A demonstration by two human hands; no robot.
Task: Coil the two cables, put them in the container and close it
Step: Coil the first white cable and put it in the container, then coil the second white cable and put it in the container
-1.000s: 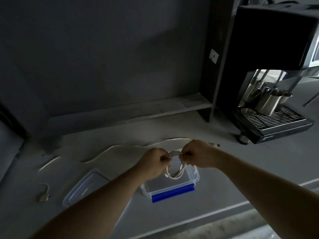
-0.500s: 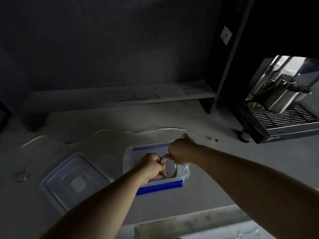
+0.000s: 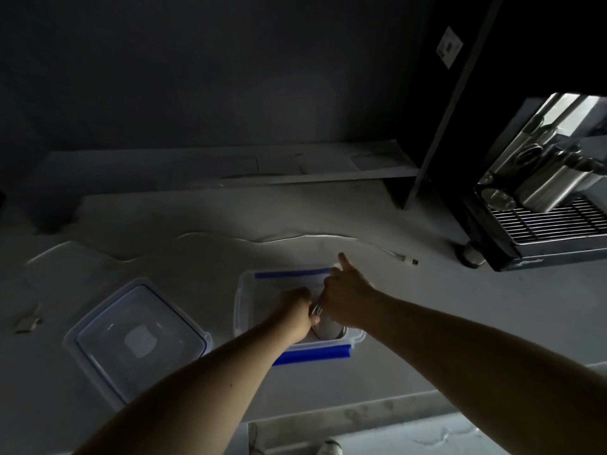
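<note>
The grey counter [image 3: 427, 323] fills most of the view, in dim light. At the far right stands a dark coffee machine [image 3: 542, 205] with metal jugs [image 3: 545, 188] on its grille. On the near left lies the clear lid [image 3: 138, 339] with blue edges, flat on the counter and apart from the container. The open container [image 3: 244, 300], clear with blue clips, stands in the middle. Both hands are over it. The left hand [image 3: 295, 311] has its fingers closed on the coiled cable [image 3: 325, 328], which sits low inside the container at its right near corner. The right hand [image 3: 346, 298] also grips the coil, with one finger stretched toward the far side. The second cable [image 3: 295, 238] lies uncoiled on the counter beyond the container, running from left to right, with its plug [image 3: 410, 260] at the right end. At the left edge lies a small adapter [image 3: 28, 321].
</note>
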